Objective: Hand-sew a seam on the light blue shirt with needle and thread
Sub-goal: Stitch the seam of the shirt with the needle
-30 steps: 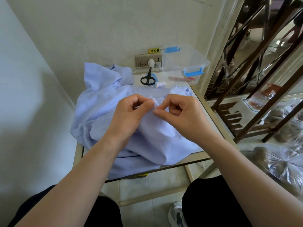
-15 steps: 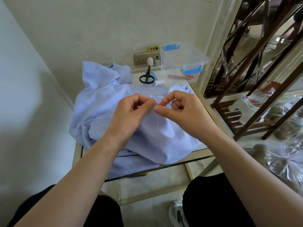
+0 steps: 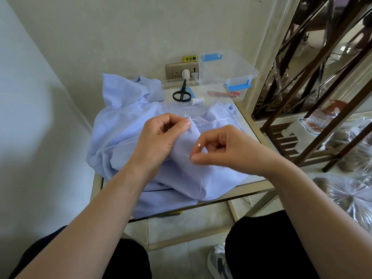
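Both hands at the light blue shirt (image 3: 120, 127)
Left hand (image 3: 161, 137) pinches a raised fold; right hand (image 3: 227, 150), just beside it, apparently pinches the thread (image 3: 200, 184).

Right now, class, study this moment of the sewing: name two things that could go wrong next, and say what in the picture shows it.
One: a slack loop of thread lies beside the left hand, which pinches a fold of the shirt; a hard pull could tighten it into a knot. Two: the right hand pinches the thread, but the needle cannot be made out; it might prick a finger or slip off.
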Demonstrator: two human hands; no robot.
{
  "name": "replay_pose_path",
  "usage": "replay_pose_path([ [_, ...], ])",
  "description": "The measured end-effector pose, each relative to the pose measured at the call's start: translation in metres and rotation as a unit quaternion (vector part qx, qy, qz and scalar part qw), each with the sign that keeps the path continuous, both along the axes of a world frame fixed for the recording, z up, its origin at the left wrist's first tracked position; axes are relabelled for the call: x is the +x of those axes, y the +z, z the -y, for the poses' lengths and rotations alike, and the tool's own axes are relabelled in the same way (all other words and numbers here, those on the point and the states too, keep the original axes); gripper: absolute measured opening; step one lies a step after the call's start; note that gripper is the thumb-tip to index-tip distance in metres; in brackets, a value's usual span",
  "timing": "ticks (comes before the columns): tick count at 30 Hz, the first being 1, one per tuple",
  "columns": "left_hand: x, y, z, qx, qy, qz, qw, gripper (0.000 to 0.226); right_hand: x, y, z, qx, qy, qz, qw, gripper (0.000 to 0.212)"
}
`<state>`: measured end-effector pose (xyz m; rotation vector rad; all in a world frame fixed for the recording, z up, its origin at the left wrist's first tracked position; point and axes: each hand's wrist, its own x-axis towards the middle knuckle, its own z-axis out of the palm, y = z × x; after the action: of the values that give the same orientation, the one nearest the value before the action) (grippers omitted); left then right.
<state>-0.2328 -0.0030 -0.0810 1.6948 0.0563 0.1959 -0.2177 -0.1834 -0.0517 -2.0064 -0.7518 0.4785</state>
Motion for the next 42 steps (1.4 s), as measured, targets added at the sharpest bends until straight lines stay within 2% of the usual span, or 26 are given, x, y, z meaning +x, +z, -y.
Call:
replay_pose_path([
  [4, 0.0, -0.001, 0.001, 0.002, -0.016, 0.002, 1.0, 0.013, 0.009, -0.009, -0.005, 0.085, -0.159, 0.011, 0.984, 0.026],
  [9, 0.001, -0.004, 0.0, -0.004, -0.039, 0.002, 0.999, 0.013, 0.009, -0.014, -0.012, 0.083, -0.189, 0.04, 0.978, 0.021],
  [13, 0.001, -0.004, 0.001, -0.007, -0.038, -0.005, 0.999, 0.01, 0.009, -0.012, -0.01, 0.084, -0.165, 0.035, 0.982, 0.014],
  [19, 0.002, -0.004, -0.001, 0.002, -0.023, -0.008, 1.0, 0.01, 0.003, -0.006, -0.003, 0.005, -0.005, -0.017, 1.0, 0.008],
  [27, 0.003, -0.005, -0.003, 0.002, -0.013, -0.017, 1.0, 0.006, 0.005, 0.001, 0.008, -0.019, 0.039, -0.04, 0.998, 0.006],
  [29, 0.003, -0.005, -0.003, 0.006, -0.011, -0.019, 1.0, 0.006, 0.007, -0.001, 0.007, 0.002, 0.017, -0.024, 1.0, 0.005],
  [32, 0.002, -0.002, -0.002, 0.01, -0.018, -0.023, 1.0, 0.008, 0.015, -0.004, 0.009, 0.111, -0.071, -0.044, 0.99, 0.026],
  [34, 0.001, 0.0, -0.002, 0.009, -0.03, -0.024, 0.999, 0.009, 0.018, -0.005, 0.012, 0.154, -0.112, -0.023, 0.981, 0.024],
  [38, -0.001, 0.001, -0.005, 0.034, -0.062, -0.038, 0.997, 0.01, 0.02, -0.005, 0.015, 0.186, -0.147, -0.002, 0.971, 0.003],
  [42, -0.003, 0.002, -0.007, 0.038, -0.093, -0.059, 0.993, 0.009, 0.019, -0.004, 0.014, 0.138, -0.108, -0.02, 0.984, 0.01],
])
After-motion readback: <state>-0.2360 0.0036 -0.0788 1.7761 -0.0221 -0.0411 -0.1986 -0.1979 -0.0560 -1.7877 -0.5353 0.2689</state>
